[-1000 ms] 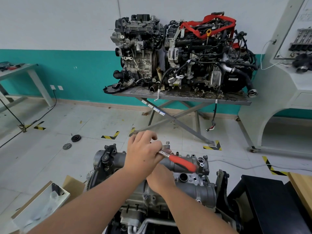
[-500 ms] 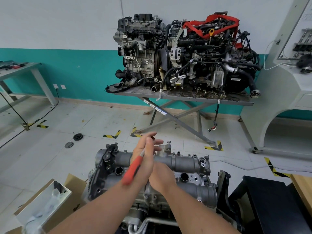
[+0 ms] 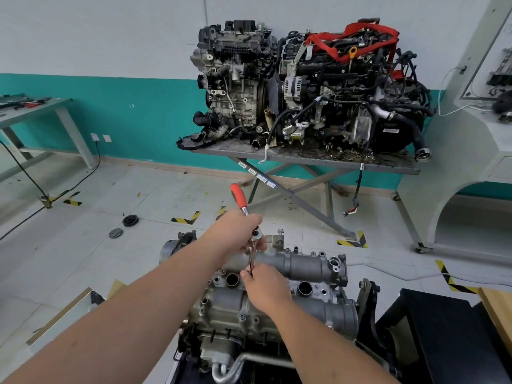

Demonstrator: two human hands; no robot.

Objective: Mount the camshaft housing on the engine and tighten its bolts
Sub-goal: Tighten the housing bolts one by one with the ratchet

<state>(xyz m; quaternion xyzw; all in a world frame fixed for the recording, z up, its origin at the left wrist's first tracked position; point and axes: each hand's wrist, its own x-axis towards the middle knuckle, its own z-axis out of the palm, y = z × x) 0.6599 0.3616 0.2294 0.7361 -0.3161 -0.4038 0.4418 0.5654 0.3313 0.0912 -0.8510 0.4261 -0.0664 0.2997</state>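
The camshaft housing [image 3: 299,266] sits on top of the engine [image 3: 249,322] at the bottom centre. Above the housing, the left hand [image 3: 235,231] grips a ratchet [image 3: 243,214] near its head, the red handle pointing up and away. The right hand [image 3: 266,286] pinches the ratchet's extension bar [image 3: 252,254] just over the housing. Beyond the housing stands a scissor-leg table [image 3: 304,159] carrying two dismantled engines [image 3: 304,87]. Left of the housing, a cardboard box [image 3: 63,317] lies on the floor; right of it sits a black stand [image 3: 448,328].
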